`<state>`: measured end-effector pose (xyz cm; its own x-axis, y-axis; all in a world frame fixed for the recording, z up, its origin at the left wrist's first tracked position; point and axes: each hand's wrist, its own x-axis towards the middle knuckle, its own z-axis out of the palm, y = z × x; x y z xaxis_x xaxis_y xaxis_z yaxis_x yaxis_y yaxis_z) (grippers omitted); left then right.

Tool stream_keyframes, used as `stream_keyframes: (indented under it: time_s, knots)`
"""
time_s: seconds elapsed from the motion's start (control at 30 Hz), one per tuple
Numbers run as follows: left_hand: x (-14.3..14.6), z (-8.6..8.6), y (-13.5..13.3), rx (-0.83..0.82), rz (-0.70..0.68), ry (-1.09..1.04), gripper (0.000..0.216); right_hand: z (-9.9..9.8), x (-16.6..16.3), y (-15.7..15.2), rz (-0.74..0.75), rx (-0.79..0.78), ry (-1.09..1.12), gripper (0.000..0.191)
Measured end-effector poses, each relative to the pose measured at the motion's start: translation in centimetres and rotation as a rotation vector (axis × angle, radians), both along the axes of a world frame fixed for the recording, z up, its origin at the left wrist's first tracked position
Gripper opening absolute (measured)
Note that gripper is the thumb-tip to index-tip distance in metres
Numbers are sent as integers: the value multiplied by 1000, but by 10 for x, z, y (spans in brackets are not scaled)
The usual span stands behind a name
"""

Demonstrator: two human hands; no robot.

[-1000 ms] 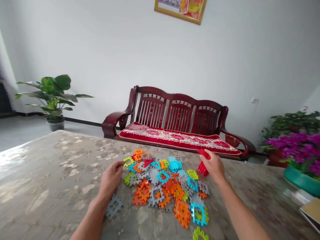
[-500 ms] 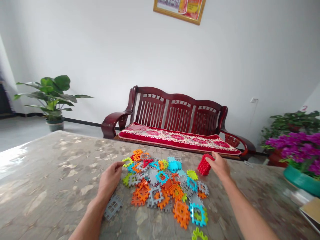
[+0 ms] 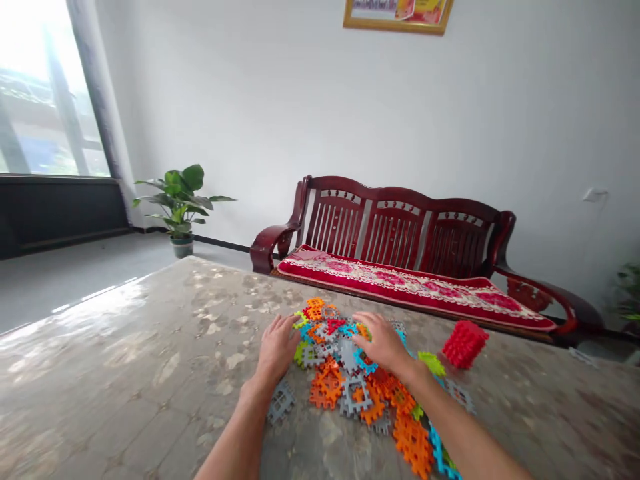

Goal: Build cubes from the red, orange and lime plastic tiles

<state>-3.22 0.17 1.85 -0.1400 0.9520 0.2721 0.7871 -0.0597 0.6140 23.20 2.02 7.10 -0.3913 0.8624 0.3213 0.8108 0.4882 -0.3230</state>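
Note:
A loose heap of flat plastic interlocking tiles in orange, grey, blue, lime and red lies on the table, with an orange tile point(image 3: 325, 387) near its front left. At the heap's left edge is my left hand point(image 3: 279, 343), open, its fingertips beside a lime green tile point(image 3: 301, 320). My right hand point(image 3: 381, 339) hovers over or touches the heap's right part, fingers apart and nothing held; its forearm covers some tiles. Near the upper middle, between the hands, a small red tile point(image 3: 334, 325) shows. To the right of the heap, a stack of red tiles point(image 3: 465, 343) rests untouched, leaning slightly.
The table point(image 3: 165, 373) has a patterned, glossy cover. A single grey tile point(image 3: 281, 401) lies beside my left wrist. Beyond the far edge stands a dark red wooden bench point(image 3: 395, 227) with a red and white cover. A potted plant point(image 3: 180, 207) stands behind on the left.
My right hand has let go of the red tile stack and moved left over the heap. The stack now stands alone. The view has turned left.

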Motion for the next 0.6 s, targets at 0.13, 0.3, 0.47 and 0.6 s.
stream_keyframes:
  time_s: [0.13, 0.3, 0.47, 0.6]
  knots:
    - [6, -3, -4, -65, -15, 95, 47, -4, -51, 6, 100, -65, -124, 53]
    - [11, 1, -10, -80, 12, 149, 41, -6, -62, 4, 136, -126, -250, 50]
    - [14, 11, -15, -51, 154, 209, 38, 6, -57, -9, 139, -32, -263, 32]
    - [13, 13, -16, -40, 224, 226, 34, 11, -67, 2, 12, -7, -215, 37]
